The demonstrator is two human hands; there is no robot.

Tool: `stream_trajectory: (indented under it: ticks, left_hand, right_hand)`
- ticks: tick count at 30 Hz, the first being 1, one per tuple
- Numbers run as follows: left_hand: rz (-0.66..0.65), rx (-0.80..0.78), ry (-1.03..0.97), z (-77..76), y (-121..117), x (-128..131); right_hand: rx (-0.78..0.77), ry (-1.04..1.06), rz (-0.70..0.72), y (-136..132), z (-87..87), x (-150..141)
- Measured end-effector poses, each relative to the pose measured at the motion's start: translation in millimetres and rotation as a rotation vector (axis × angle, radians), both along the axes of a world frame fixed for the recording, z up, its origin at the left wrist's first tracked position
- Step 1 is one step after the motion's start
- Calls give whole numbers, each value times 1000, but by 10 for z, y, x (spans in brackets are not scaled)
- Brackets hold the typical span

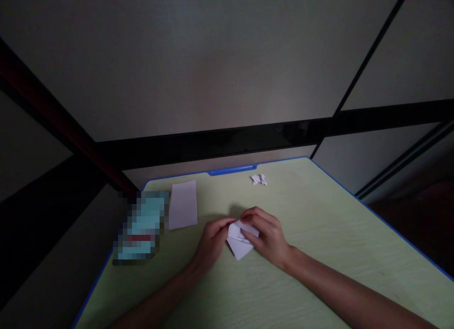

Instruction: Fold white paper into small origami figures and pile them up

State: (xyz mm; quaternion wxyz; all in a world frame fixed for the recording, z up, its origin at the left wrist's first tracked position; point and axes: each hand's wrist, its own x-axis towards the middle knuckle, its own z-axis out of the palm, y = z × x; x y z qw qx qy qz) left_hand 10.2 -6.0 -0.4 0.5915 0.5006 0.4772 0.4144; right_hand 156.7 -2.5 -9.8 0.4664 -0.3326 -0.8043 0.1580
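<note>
A small sheet of white paper point(238, 247), partly folded, is held between my two hands just over the table. My left hand point(213, 236) pinches its left edge between thumb and fingers. On the other side my right hand point(267, 234) is closed on the upper right part, with the thumb lying over a fold and the fingers behind. A flap stands up near the top of the paper, and its lower corner points towards me. Parts of the paper are hidden behind the right fingers.
The pale table point(319, 253) has a blue rim and a blue tray-like strip point(232, 170) at its far edge. A stack of white paper point(183, 204) lies at left, beside a pixelated, phone-like object point(144, 227). Small folded paper pieces point(258, 179) lie at the back. Panelled doors point(220, 73) rise behind.
</note>
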Motion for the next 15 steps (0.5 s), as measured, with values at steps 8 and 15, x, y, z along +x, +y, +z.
stream_trajectory:
  ticks: [8, 15]
  left_hand:
    - [-185, -124, -158, 33, -37, -51]
    - [-90, -119, -80, 38, -66, 18]
  right_hand:
    - [10, -16, -62, 1, -27, -6]
    - [57, -73, -65, -6, -61, -11]
